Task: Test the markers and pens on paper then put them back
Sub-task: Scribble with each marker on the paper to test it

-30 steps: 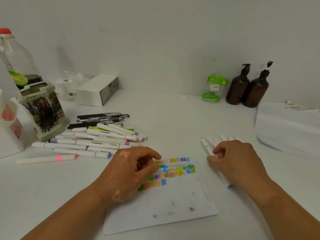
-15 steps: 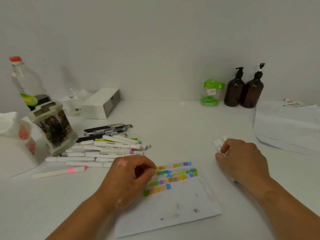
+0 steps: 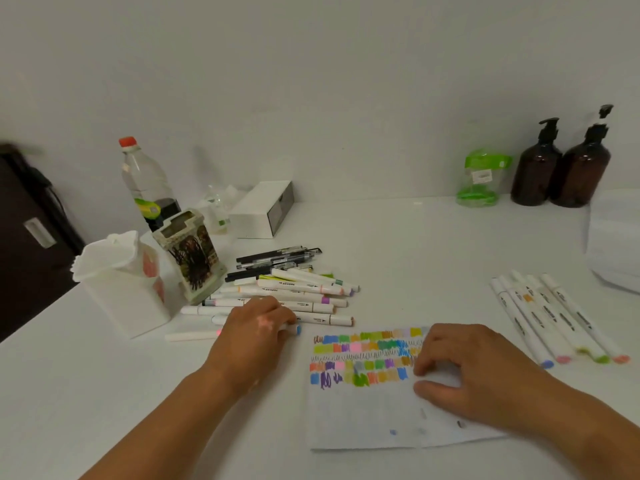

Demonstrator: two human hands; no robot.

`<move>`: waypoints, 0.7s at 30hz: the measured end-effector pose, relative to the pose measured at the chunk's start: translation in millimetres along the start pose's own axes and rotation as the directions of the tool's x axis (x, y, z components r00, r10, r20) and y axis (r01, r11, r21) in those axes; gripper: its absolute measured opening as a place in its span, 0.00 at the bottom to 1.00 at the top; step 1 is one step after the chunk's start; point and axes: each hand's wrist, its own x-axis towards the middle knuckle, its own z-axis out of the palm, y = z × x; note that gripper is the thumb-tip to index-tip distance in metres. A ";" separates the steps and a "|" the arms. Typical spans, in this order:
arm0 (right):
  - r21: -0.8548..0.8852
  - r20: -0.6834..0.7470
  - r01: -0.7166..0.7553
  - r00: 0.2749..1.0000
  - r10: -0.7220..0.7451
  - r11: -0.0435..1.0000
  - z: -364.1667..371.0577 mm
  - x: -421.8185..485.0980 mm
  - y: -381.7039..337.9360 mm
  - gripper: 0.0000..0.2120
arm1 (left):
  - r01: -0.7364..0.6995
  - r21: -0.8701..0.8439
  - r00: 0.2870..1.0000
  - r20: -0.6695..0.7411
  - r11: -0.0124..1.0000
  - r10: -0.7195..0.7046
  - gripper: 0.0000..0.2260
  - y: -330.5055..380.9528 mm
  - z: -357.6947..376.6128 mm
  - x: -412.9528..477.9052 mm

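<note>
A white paper (image 3: 363, 417) with rows of coloured test scribbles lies in front of me. My right hand (image 3: 464, 372) rests on its right half, bent fingertips pressing the sheet and holding nothing. My left hand (image 3: 254, 329) lies over the near edge of a pile of white markers (image 3: 301, 289) left of the paper, with its fingers curled round a marker with a blue end (image 3: 297, 329). Several black pens (image 3: 277, 256) lie behind the pile. A neat row of white markers (image 3: 554, 323) lies right of the paper, apart from both hands.
A white holder (image 3: 121, 292) and a patterned holder (image 3: 194, 258) stand at the left, with a plastic bottle (image 3: 145, 181) and a white box (image 3: 259, 209) behind. A green jar (image 3: 481, 178) and two brown pump bottles (image 3: 557, 171) stand at the back right. A white stack (image 3: 616, 237) sits at the right edge.
My left hand left the paper and went left onto the marker pile, taking hold of a blue-ended marker. My right hand moved off the row of markers onto the paper.
</note>
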 end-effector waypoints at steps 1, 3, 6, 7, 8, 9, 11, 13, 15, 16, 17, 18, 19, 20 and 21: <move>-0.020 0.010 0.001 1.000 -0.001 1.000 -0.7 -0.5 1.1 0.18 | -0.022 -0.009 1.000 0.007 1.000 0.022 0.09 2.4 -0.6 0.9; -0.033 -0.002 -0.001 1.000 0.001 0.999 -3.9 -2.2 2.1 0.18 | -0.057 -0.058 0.998 0.005 0.997 0.058 0.09 11.0 -2.8 4.7; 0.041 -0.078 -0.002 0.997 0.005 0.999 -9.3 -3.4 -0.3 0.15 | -0.037 -0.197 0.999 -0.035 0.980 0.030 0.09 32.3 -12.8 16.2; 0.100 -0.132 0.004 0.991 0.009 0.995 -11.3 -3.5 -2.2 0.12 | -0.020 -0.256 0.999 -0.053 0.966 0.007 0.08 40.1 -18.1 21.1; 0.150 -0.188 0.014 0.982 0.015 0.989 -12.9 -3.2 -3.6 0.07 | -0.007 -0.313 0.998 -0.069 0.950 -0.015 0.07 47.9 -24.3 26.0; 0.185 -0.240 0.029 0.971 0.016 0.982 -13.8 -2.4 -4.3 0.03 | 0.004 -0.377 0.996 -0.082 0.926 -0.038 0.05 55.4 -30.5 30.3; 0.215 -0.294 0.028 0.955 0.037 0.976 -16.8 -1.6 -7.3 0.04 | 0.034 -0.607 0.993 -0.068 0.794 -0.095 0.03 68.8 -39.0 37.4; 0.259 -0.329 0.025 0.942 0.064 0.965 -18.0 -0.9 -8.9 0.04 | 0.075 -0.872 0.993 0.021 0.484 -0.116 0.05 80.0 -39.2 41.1; 0.367 -0.313 0.024 0.945 0.099 0.930 -19.1 0.0 -10.7 0.11 | 0.116 -0.971 0.990 0.095 0.209 -0.107 0.11 87.7 -29.1 42.9; 0.411 -0.266 0.010 0.958 0.109 0.912 -19.0 0.6 -10.4 0.15 | 0.143 -0.984 0.986 0.133 0.103 -0.104 0.13 90.5 -21.0 43.4; 0.432 -0.204 -0.015 0.972 0.114 0.902 -18.0 1.2 -10.4 0.17 | 0.170 -0.985 0.981 0.168 0.016 -0.102 0.14 92.5 -12.9 43.7; 0.431 -0.153 -0.037 0.982 0.114 0.901 -17.1 1.3 -10.7 0.18 | 0.193 -0.980 0.975 0.197 -0.052 -0.099 0.14 93.0 -5.2 43.9; 0.424 -0.133 -0.046 0.985 0.113 0.904 -15.8 1.7 -11.2 0.17 | 0.212 -0.972 0.970 0.222 -0.100 -0.099 0.14 92.5 1.6 43.5; 0.421 -0.142 -0.048 0.983 0.118 0.906 -15.4 2.1 -11.5 0.15 | 0.226 -0.964 0.965 0.241 -0.137 -0.101 0.13 91.1 7.0 42.8; 0.433 -0.174 -0.049 0.975 0.137 0.900 -15.6 2.7 -11.7 0.14 | 0.231 -0.960 0.963 0.249 -0.158 -0.103 0.13 89.2 10.6 42.1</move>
